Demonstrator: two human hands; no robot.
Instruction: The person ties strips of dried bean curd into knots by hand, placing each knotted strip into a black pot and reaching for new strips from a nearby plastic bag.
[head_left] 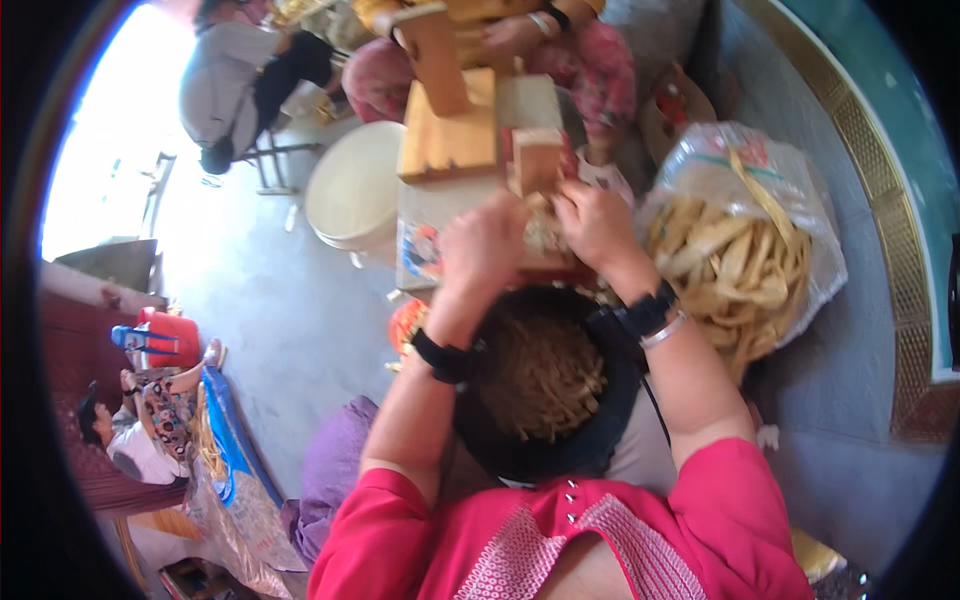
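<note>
My left hand (pixel 484 240) is closed over the near part of a low table, fingers curled and partly hidden. My right hand (pixel 597 222) is closed too, thumb and fingertips pinched together beside a small upright wooden block (pixel 538 163). What either hand holds is too small and blurred to make out. Pale scraps (pixel 545 232) lie between the hands. Below my wrists, on my lap, sits a round black basin (pixel 490 445) with many thin tan strips (pixel 545 380) in it.
Across the table (pixel 420 215), another person sits behind a wooden stand (pixel 445 140). A plastic sack (pixel 815 190) of wide tan strips stands at right. To the left are a large pale tub (pixel 355 185), a red bucket (pixel 172 338) and other seated people.
</note>
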